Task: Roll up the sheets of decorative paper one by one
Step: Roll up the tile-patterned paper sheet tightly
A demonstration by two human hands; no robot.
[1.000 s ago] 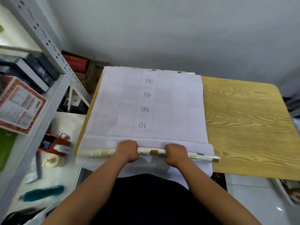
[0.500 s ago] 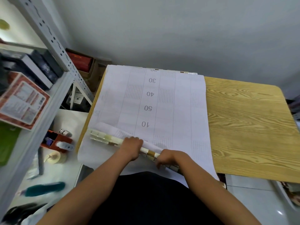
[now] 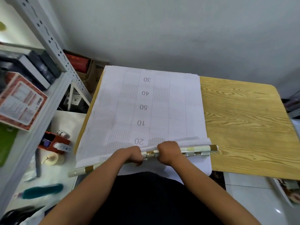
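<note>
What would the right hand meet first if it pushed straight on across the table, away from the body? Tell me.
The right hand, gripping the paper roll, would pass over flat sheet; nothing stands there before the wall, as far as visible.

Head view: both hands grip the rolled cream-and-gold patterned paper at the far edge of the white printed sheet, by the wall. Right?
Not quite. The head view shows the left hand and right hand gripping the rolled cream-and-gold patterned paper at the near edge of the white printed sheet, by the person's body, not the wall.

Left hand (image 3: pixel 130 155) and right hand (image 3: pixel 168 151) are hiding the roll's (image 3: pixel 197 150) middle; fingertips tucking under, unseen.
</note>
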